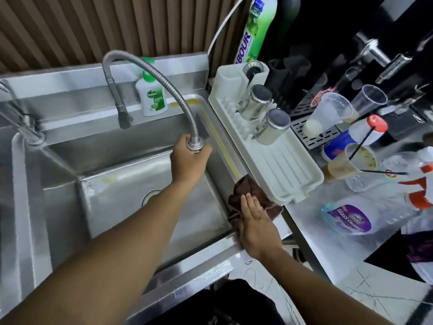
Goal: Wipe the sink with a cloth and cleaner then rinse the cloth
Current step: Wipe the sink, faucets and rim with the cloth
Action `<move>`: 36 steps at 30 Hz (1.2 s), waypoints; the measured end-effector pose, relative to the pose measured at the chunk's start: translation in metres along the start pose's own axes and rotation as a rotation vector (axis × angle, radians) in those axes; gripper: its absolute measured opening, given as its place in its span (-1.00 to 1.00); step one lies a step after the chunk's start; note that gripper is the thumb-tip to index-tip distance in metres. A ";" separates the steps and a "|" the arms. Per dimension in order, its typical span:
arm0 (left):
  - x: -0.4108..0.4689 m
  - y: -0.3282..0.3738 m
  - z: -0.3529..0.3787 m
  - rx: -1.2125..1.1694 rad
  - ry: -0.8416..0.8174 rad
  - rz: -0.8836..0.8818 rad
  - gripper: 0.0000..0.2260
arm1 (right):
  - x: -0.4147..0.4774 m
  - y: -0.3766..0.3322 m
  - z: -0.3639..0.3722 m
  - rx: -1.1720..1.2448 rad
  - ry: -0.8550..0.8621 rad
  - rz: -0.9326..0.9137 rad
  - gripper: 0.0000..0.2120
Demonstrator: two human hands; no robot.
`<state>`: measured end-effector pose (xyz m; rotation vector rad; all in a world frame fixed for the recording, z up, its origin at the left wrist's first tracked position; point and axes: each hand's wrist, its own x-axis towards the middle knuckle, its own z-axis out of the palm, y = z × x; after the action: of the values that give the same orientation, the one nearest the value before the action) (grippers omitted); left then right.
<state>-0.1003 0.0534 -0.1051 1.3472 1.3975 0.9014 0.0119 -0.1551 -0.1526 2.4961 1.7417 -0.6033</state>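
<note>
A brown cloth [253, 202] lies bunched on the sink's [131, 184] right rim, touching the near corner of a white rack [281, 165]. Our right hand [256, 222] presses flat on the cloth, fingers straight and together, gripping nothing. Our left hand [188, 160] reaches across the basin and is closed around the base of the hose tap [164, 83], whose nozzle hangs over the back ledge; we cannot make out any water running. The drain [150, 195] shows partly behind the left forearm. A green-capped soap bottle [152, 95] stands on the back ledge behind the hose. Two steel cups [264, 113] sit upturned in the rack. On the counter to the right, a glass cleaner bottle [351, 219] lies on its side, near several plastic cups [328, 113].
</note>
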 end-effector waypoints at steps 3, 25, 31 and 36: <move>-0.020 -0.010 -0.021 -0.059 0.119 -0.053 -0.75 | 0.038 -0.006 -0.006 -0.048 0.002 -0.035 -0.36; -0.033 -0.025 -0.078 -0.829 0.432 -0.862 -0.32 | 0.091 -0.016 -0.027 -0.172 -0.032 -0.104 -0.33; 0.021 0.014 -0.081 -0.826 0.178 -0.639 -0.48 | 0.035 -0.010 -0.027 -0.103 -0.029 -0.022 -0.38; 0.069 0.027 -0.094 -0.415 0.331 -0.317 -0.60 | 0.027 -0.013 -0.016 -0.147 -0.032 0.033 -0.17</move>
<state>-0.1784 0.1346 -0.0641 0.6630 1.5123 1.1533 0.0126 -0.1215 -0.1443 2.3972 1.6659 -0.4907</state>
